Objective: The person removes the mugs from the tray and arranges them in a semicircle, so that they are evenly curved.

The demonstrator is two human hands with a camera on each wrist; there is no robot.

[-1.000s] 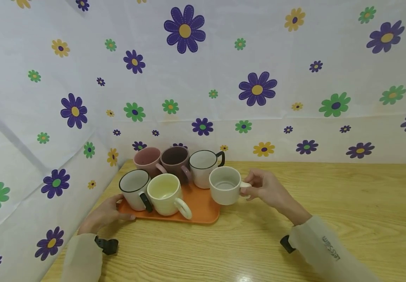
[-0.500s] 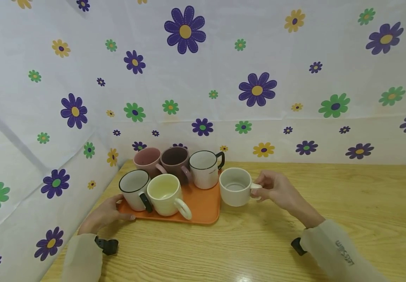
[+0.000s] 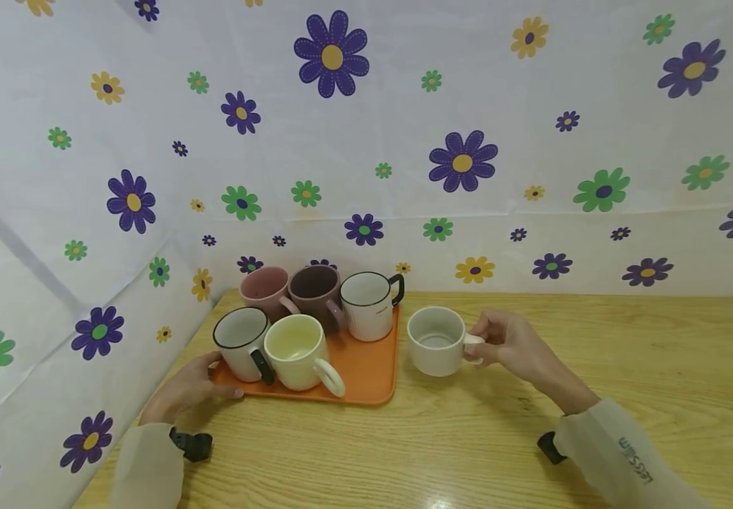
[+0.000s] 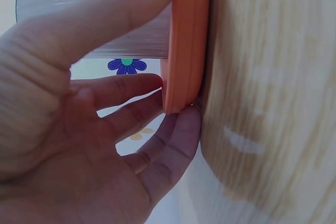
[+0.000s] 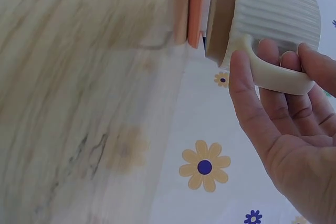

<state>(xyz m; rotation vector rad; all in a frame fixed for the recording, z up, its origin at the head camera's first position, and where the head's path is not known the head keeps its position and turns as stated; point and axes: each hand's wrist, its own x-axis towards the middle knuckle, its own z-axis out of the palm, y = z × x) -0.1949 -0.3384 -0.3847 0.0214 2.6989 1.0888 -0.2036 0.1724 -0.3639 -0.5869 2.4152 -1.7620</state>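
My right hand [image 3: 512, 350] grips the handle of a low off-white mug [image 3: 435, 353], held upright just right of the tray. In the right wrist view, ribbed sides show on this mug [image 5: 275, 11], and fingers curl through its handle. My left hand [image 3: 188, 387] holds the front left corner of an orange tray [image 3: 366, 378]. Seen from the left wrist, fingertips meet the rim of the tray [image 4: 188, 51] while the thumb lies along its edge. Nearest that hand on the tray is a white mug [image 3: 239, 346] with a black rim and black handle.
Also on the tray stand a cream-yellow mug [image 3: 292, 357], a pink mug [image 3: 264, 291], a dark purple mug [image 3: 315, 293] and a black-rimmed white mug [image 3: 366, 311]. Flower-printed cloth [image 3: 391, 99] rises behind and left of the wooden table [image 3: 353, 452].
My right hand has carried the off-white mug rightward, from overlapping the tray's right edge to beside it. My left hand stays at the tray corner.
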